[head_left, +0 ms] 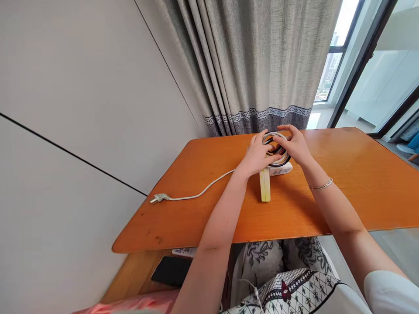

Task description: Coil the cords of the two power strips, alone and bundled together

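Observation:
Both of my hands are around a coil of black and white cable (284,159) above the middle of the orange-brown table (209,222). My left hand (259,153) grips the coil's left side, with fingers curled into the ring. On the other side, my right hand (294,144) has its thumb and fingers at the coil's upper right edge. Beneath the coil lies a white power strip (281,169), partly hidden. A pale yellow block (265,185) stands out below my left hand. A white cord (196,196) runs left to a plug (159,198) on the table.
A grey curtain (271,56) hangs behind the table's far edge, and a white wall (81,87) is at the left. A dark phone (172,271) lies on a lower wooden surface (131,272) under the table's near left edge. Glass doors are at the right.

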### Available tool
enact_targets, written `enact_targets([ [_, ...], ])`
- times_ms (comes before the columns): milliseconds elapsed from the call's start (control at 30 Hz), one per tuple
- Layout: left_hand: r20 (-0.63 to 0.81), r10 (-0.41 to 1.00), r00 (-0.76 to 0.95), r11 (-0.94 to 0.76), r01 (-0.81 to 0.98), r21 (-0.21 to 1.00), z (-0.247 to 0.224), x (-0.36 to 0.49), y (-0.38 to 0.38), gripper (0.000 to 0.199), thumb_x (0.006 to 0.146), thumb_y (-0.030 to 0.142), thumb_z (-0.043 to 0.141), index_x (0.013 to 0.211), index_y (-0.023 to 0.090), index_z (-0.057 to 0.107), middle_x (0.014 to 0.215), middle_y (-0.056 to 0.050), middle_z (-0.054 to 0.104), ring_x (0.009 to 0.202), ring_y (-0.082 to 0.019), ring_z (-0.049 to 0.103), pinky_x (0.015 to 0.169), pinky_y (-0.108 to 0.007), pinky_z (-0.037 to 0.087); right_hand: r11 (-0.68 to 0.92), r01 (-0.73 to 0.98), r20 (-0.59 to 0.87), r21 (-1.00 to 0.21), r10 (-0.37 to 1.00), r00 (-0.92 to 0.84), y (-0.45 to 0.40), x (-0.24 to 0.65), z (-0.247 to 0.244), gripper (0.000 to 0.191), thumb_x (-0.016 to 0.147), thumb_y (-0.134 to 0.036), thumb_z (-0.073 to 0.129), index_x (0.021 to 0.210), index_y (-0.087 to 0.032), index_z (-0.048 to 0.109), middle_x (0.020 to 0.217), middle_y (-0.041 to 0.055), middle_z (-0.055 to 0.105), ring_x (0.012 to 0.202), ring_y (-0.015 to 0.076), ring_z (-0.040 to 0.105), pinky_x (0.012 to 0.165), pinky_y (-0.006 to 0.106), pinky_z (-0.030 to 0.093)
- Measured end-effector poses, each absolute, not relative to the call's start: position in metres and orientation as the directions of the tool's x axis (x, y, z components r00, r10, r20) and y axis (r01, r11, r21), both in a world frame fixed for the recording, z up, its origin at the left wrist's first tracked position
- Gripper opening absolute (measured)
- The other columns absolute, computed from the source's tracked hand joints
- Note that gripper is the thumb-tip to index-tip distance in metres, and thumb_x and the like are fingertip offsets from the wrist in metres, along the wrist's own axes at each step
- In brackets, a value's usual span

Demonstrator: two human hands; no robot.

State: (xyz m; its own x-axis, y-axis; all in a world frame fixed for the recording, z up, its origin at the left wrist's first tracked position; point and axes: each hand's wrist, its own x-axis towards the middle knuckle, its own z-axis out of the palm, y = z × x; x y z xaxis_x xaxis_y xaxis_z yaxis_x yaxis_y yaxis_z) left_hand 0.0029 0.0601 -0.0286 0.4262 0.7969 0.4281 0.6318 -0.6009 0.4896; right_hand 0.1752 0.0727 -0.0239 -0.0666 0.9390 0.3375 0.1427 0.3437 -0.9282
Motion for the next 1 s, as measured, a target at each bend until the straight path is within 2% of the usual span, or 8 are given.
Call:
enact_targets([
  [167, 0.502, 0.775, 0.383, -0.608, 0.668, 0.428, -0.032, 0.005, 0.062, 0.024, 0.08, 0.04, 0.079, 0.095, 0.021, 0.079, 0.156, -0.012, 0.044, 0.149, -0.037, 0.031, 0.125, -0.062, 0.025, 0.334, 0.123, 0.311, -0.935, 0.935, -0.171, 0.068, 0.182, -0.015, 0.062, 0.066, -0.043, 0.084, 0.12, -0.021, 0.062, 0.079, 0.0013, 0.074, 0.07, 0.0212, 0.07, 0.069, 0.037, 0.059],
  [300, 0.604, 0.726, 0.329, -0.644, 0.633, 0.429, -0.038, 0.01, 0.065, 0.02, 0.078, 0.039, 0.082, 0.091, 0.024, 0.079, 0.148, -0.01, 0.051, 0.142, -0.034, 0.038, 0.123, -0.062, 0.03, 0.487, 0.21, 0.43, -0.848, 0.862, -0.268, 0.065, 0.193, -0.011, 0.05, 0.071, -0.041, 0.083, 0.115, -0.02, 0.071, 0.104, 0.0064, 0.076, 0.091, 0.0222, 0.071, 0.084, 0.039, 0.058],
  [400, 0.676, 0.684, 0.275, -0.669, 0.606, 0.431, -0.041, 0.014, 0.066, 0.018, 0.074, 0.037, 0.085, 0.077, 0.022, 0.075, 0.148, -0.01, 0.053, 0.143, -0.035, 0.039, 0.121, -0.062, 0.033, 0.59, 0.335, 0.552, -0.735, 0.807, -0.21, 0.067, 0.197, -0.013, 0.031, 0.082, -0.043, 0.074, 0.104, -0.021, 0.076, 0.097, 0.0057, 0.074, 0.091, 0.0214, 0.067, 0.086, 0.04, 0.055],
  [500, 0.737, 0.636, 0.229, -0.697, 0.581, 0.421, -0.041, 0.016, 0.067, 0.021, 0.072, 0.034, 0.087, 0.073, 0.021, 0.071, 0.149, -0.011, 0.052, 0.145, -0.036, 0.038, 0.121, -0.063, 0.032, 0.656, 0.392, 0.669, -0.645, 0.732, -0.124, 0.071, 0.194, -0.016, 0.029, 0.087, -0.048, 0.069, 0.091, -0.021, 0.078, 0.089, 0.0052, 0.07, 0.092, 0.0211, 0.064, 0.089, 0.04, 0.053],
  [600, 0.783, 0.583, 0.216, -0.739, 0.542, 0.4, -0.039, 0.014, 0.067, 0.022, 0.073, 0.033, 0.087, 0.073, 0.02, 0.069, 0.151, -0.012, 0.051, 0.146, -0.036, 0.039, 0.122, -0.061, 0.032, 0.683, 0.325, 0.695, -0.654, 0.712, -0.099, 0.077, 0.191, -0.02, 0.039, 0.087, -0.059, 0.068, 0.085, -0.021, 0.076, 0.087, 0.0052, 0.069, 0.095, 0.0207, 0.065, 0.09, 0.038, 0.053],
  [767, 0.804, 0.534, 0.26, -0.825, 0.369, 0.428, -0.028, 0.009, 0.056, 0.032, 0.08, 0.048, 0.08, 0.074, 0.02, 0.066, 0.149, -0.014, 0.051, 0.137, -0.032, 0.051, 0.114, -0.052, 0.045, 0.561, 0.055, 0.556, -0.826, 0.827, -0.085, 0.087, 0.191, -0.029, 0.053, 0.081, -0.072, 0.067, 0.091, -0.02, 0.076, 0.078, 0.0023, 0.07, 0.076, 0.0168, 0.066, 0.075, 0.033, 0.058],
  [900, 0.809, 0.517, 0.28, -0.856, 0.186, 0.482, -0.018, 0.004, 0.048, 0.041, 0.087, 0.062, 0.067, 0.08, 0.021, 0.068, 0.137, -0.012, 0.06, 0.127, -0.028, 0.06, 0.109, -0.047, 0.05, 0.52, -0.128, 0.534, -0.845, 0.833, -0.145, 0.086, 0.183, -0.034, 0.056, 0.078, -0.069, 0.073, 0.116, -0.028, 0.072, 0.111, 0.0034, 0.075, 0.099, 0.0208, 0.071, 0.081, 0.034, 0.062],
  [1000, 0.787, 0.588, 0.188, -0.809, 0.13, 0.573, -0.014, -0.004, 0.051, 0.046, 0.093, 0.065, 0.055, 0.087, 0.022, 0.069, 0.134, -0.011, 0.064, 0.123, -0.025, 0.063, 0.106, -0.042, 0.052, 0.548, -0.139, 0.566, -0.825, 0.799, -0.204, 0.081, 0.173, -0.037, 0.057, 0.08, -0.072, 0.069, 0.116, -0.028, 0.07, 0.121, 0.0043, 0.073, 0.114, 0.0233, 0.068, 0.087, 0.036, 0.062],
])
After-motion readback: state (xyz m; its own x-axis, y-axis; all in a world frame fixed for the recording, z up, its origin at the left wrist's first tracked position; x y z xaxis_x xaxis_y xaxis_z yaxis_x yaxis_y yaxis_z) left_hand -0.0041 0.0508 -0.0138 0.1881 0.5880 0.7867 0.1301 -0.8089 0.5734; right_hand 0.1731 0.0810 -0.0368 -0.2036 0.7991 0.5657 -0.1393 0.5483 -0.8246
